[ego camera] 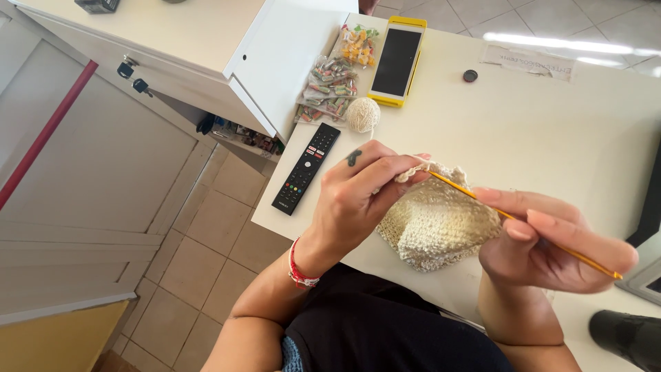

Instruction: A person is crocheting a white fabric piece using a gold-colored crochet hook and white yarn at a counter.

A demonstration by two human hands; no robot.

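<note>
My left hand (358,196) pinches the upper edge of a cream crocheted piece (437,224) that hangs over the near edge of a white table (523,131). My right hand (551,241) grips a thin orange crochet hook (523,224), whose tip reaches into the stitches near my left fingertips. A strand of yarn runs up from the work to a small cream yarn ball (362,114) on the table. A red bracelet sits on my left wrist.
On the table lie a black remote control (306,167), a phone in a yellow case (396,60), clear bags of wrapped sweets (330,86), a dark bottle cap (470,76) and a paper label (529,62). A white cabinet with keys (134,76) stands at left over tiled floor.
</note>
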